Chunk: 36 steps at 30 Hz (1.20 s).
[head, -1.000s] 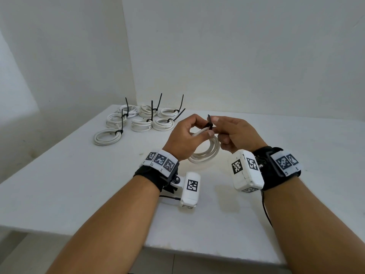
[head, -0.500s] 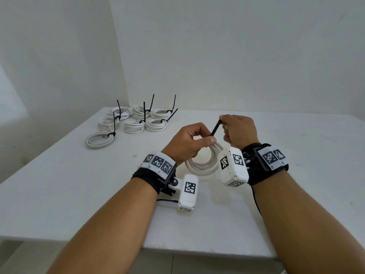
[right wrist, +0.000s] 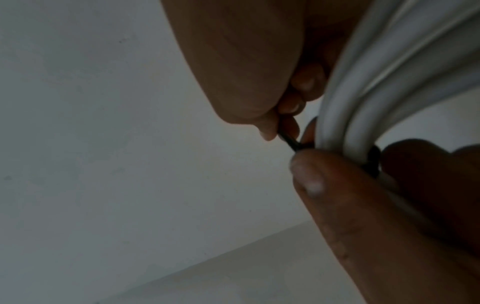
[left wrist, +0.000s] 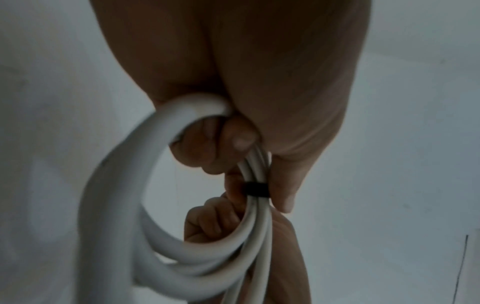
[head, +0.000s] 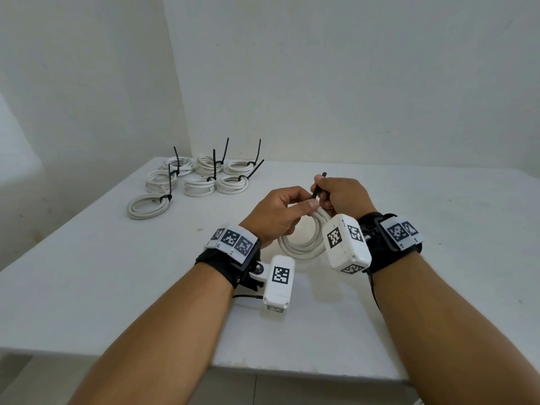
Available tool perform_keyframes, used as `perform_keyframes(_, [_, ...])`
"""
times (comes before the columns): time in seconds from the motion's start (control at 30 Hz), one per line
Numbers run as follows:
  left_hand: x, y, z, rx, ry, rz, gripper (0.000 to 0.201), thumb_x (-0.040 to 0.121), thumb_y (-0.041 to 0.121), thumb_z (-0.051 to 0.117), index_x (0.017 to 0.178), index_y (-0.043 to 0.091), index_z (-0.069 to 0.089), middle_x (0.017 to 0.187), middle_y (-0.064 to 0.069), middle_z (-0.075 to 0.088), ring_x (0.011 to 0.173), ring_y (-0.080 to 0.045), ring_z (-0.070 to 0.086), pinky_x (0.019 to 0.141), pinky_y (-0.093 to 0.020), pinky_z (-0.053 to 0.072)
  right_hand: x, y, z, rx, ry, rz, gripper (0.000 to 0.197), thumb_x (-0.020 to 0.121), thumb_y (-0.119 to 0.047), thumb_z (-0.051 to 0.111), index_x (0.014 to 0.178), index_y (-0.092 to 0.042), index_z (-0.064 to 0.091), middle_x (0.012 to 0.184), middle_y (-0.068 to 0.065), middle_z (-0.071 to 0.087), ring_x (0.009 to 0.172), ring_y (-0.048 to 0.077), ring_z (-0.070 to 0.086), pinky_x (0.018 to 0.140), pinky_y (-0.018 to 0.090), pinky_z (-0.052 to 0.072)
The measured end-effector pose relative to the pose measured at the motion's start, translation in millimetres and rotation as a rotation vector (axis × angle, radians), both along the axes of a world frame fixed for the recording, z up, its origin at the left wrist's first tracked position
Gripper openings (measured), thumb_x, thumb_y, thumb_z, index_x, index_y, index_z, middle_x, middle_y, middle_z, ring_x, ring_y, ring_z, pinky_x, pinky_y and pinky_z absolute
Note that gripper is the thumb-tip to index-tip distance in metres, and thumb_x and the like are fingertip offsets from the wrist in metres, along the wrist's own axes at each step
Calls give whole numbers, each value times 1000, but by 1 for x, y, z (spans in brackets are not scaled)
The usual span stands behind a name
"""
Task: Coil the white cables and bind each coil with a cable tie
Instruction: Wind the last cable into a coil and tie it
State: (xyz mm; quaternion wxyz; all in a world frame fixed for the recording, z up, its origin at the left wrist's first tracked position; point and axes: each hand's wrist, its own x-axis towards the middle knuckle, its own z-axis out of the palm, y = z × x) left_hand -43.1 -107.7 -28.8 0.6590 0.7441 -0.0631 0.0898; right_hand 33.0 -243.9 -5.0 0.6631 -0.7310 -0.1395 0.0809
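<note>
A white cable coil [head: 304,244] hangs above the white table [head: 117,258] between both hands. My left hand [head: 280,211] pinches the coil's strands [left wrist: 257,168] beside a black cable tie [left wrist: 255,189] that wraps the bundle. My right hand [head: 339,194] grips the tie's free tail [head: 318,187], which sticks up out of the fist. In the right wrist view the thumb and fingers clamp the black tail [right wrist: 288,140] right next to the white coil [right wrist: 345,115].
Several bound white coils [head: 201,179] with upright black tie tails lie at the table's far left; one more coil [head: 149,206] lies nearer. White walls close the back and left. The table's front edge [head: 292,372] is near my forearms.
My right hand slid from a fingertip pinch on the tie near the coil to a fist round its tail, pulling up and right. The tie loop drew tight. The coil sank slightly.
</note>
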Motion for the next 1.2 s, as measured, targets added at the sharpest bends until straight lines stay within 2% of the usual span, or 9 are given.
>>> perform_keyframes(0.13, [-3,4,-2,-108,73,-32,15,100,20,54,105,9,64,61,-1,48,40,-11,38,51,-24,47,-3,7,4,24,-16,-5,30,98,-27,56,83,-4,67,63,4,51,44,9,48,42,14,41])
perform_keyframes(0.3, [0,27,7,-189,58,281,19,97,29,60,96,11,66,49,6,33,42,-11,27,43,-23,36,6,6,2,-156,44,70,49,97,-50,49,95,-8,73,83,1,66,74,17,61,69,31,46])
perform_keyframes(0.43, [1,72,15,-92,-32,657,28,94,41,52,85,15,61,61,2,46,50,-13,40,44,-24,36,24,0,-3,-582,-55,73,52,97,-54,44,110,-10,70,108,5,66,98,25,58,80,35,43])
perform_keyframes(0.53, [2,102,13,-54,-46,774,20,94,24,42,96,12,58,78,-6,55,64,-18,49,46,-27,35,38,-3,-12,-957,-176,52,66,98,-58,38,126,-3,60,125,17,62,114,34,57,102,41,41])
perform_keyframes(0.6, [1,117,12,-8,-18,835,23,94,19,39,104,12,58,92,-9,61,73,-21,54,49,-27,38,43,-6,-22,-1077,-161,41,72,94,-65,40,133,-5,54,136,16,57,122,35,54,104,41,40])
perform_keyframes(0.67, [-1,133,10,92,12,857,22,95,18,39,108,14,56,101,-10,65,76,-20,58,55,-26,41,43,-8,-28,-1110,-97,91,78,92,-67,43,142,-6,45,144,17,49,128,35,49,102,39,39])
perform_keyframes(0.87, [-5,160,8,779,85,827,21,97,23,48,117,16,52,100,-10,67,95,-32,62,87,-40,47,46,-8,-34,-1142,-49,129,89,88,-67,53,152,-12,26,155,14,31,140,33,35,108,40,35])
perform_keyframes(0.97, [-3,164,1,1046,169,755,24,96,25,52,117,15,50,108,-10,66,101,-33,61,86,-38,45,46,-10,-38,-1175,-72,118,90,86,-69,54,153,-17,24,156,11,26,141,33,30,108,40,33])
perform_keyframes(1.2, [5,166,-1,1125,268,603,19,90,20,64,105,13,56,96,2,54,86,-19,51,73,-26,34,48,-13,-52,-1221,-149,91,95,73,-76,56,148,-24,30,149,5,32,139,31,26,111,44,32])
